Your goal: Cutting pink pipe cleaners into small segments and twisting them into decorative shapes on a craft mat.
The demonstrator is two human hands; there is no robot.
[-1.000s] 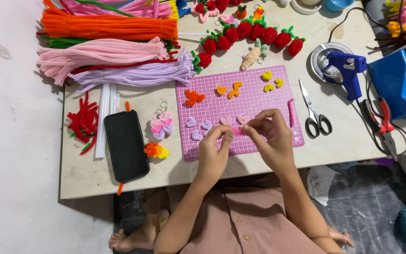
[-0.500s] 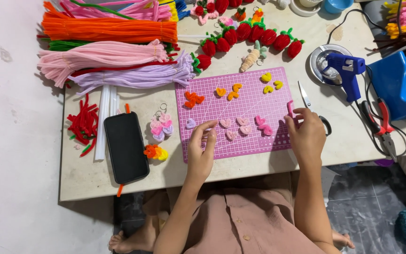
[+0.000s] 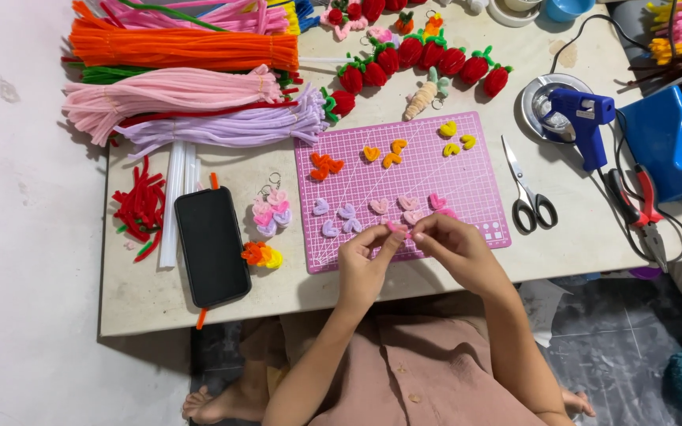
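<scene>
Both hands, left hand (image 3: 361, 264) and right hand (image 3: 455, 248), pinched a small pink piece (image 3: 397, 230) together over the near edge of the pink mat (image 3: 467, 170), with a phone (image 3: 211, 246) lying left and scissors (image 3: 529, 196) right.

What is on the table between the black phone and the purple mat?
In the head view, between the black phone and the purple mat lie a pink and lilac fuzzy keychain charm and, below it, a small orange and yellow fuzzy piece.

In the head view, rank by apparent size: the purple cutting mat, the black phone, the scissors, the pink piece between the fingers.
1. purple cutting mat
2. black phone
3. scissors
4. pink piece, held by both hands
</scene>
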